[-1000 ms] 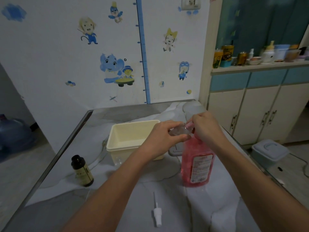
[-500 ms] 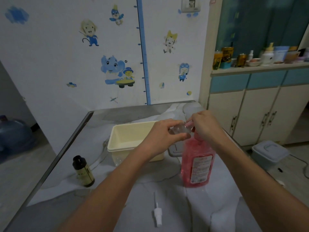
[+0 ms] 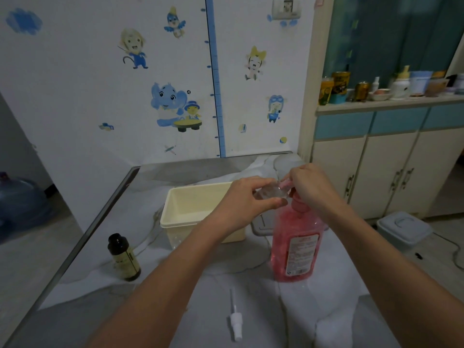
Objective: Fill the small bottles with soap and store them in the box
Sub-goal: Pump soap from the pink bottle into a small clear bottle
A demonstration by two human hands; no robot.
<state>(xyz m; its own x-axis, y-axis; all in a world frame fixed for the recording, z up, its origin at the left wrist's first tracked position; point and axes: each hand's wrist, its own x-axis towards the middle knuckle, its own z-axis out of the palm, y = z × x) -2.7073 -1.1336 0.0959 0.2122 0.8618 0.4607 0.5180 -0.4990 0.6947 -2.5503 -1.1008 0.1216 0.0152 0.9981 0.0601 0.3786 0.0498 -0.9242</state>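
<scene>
Left hand (image 3: 247, 199): fingers (image 3: 275, 203) clamped round the small bottle (image 3: 270, 193), clear, long axis near level, mouth toward the right hand (image 3: 311, 189). Right fingers (image 3: 298, 177) curl over the pump head (image 3: 286, 183). Spout looks to meet the mouth, though I cannot confirm it. The pink soap bottle (image 3: 296, 242) stands directly beneath. The open box (image 3: 200, 209) lies just left of the left fingers, nearer that hand. A spray cap (image 3: 236, 320) lies loose on the table (image 3: 175, 172).

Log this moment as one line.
left hand: holds small clear bottle; right hand: grips pink soap bottle pump; box: behind hands; spray cap: on table
</scene>
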